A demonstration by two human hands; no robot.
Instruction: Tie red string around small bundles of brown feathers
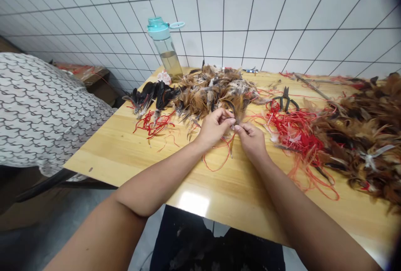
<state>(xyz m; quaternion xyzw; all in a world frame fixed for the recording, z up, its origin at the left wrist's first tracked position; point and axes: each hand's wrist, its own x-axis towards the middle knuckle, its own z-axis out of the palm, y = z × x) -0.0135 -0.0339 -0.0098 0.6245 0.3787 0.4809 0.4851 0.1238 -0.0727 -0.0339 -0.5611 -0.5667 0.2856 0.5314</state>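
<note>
My left hand (214, 127) and my right hand (250, 139) meet above a light wooden table (125, 156), their fingertips pinching a small bunch of brown feathers (238, 108) at its quill ends. A thin red string (216, 159) hangs in loops below the fingers. Just behind my hands lies a heap of brown feathers (213, 89), with black feathers (150, 97) at its left. To the right of my right hand sits a tangle of red string (294, 131), beside a large pile of brown feathers (360, 137). Green-handled pliers (285, 100) rest above the tangle.
A clear water bottle with a teal lid (164, 47) stands at the table's far edge, in front of a white tiled wall (250, 12). A patterned white cloth (40, 108) lies beyond the table's left edge. More red string (153, 125) lies near the black feathers.
</note>
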